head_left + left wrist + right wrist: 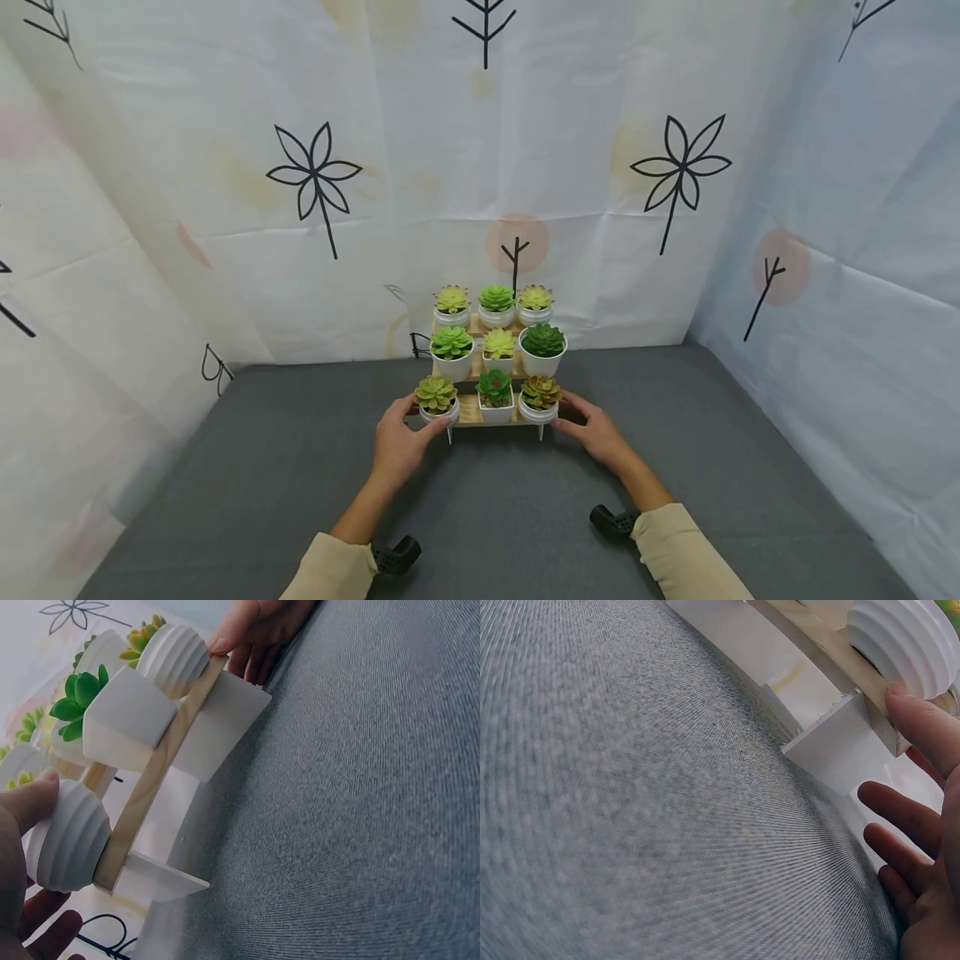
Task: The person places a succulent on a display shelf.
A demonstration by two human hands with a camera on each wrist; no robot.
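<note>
Both hands are on the ends of the bottom step of a little three-tier wooden stand (487, 412): left hand (397, 446) at its 9 o'clock end with the thumb against the ribbed white pot (67, 840) there, right hand (596, 433) at the 3 o'clock end with the thumb on the wood edge beside the other ribbed pot (904, 637) and the other fingers loose and spread below. Neither hand is really wrapped around anything, more of a light press from each side than a proper clamp. Stand sits in the middle of the grey mat (300, 467), toward 12 o'clock, close to the printed curtain (315, 183), carrying nine small succulent pots, three per step. What worries me: those pots look like they just sit loose on narrow shelves, so any tilt or uneven shove from one side could tip the front row off, especially the square pot (124, 716) in the centre that nobody is touching. Thumbs pushing on the round pots rather than the wood could also roll them off the step. And the white legs (169, 881) look thin, so dragging on that grippy fabric might snag one and rock the whole stack.
</note>
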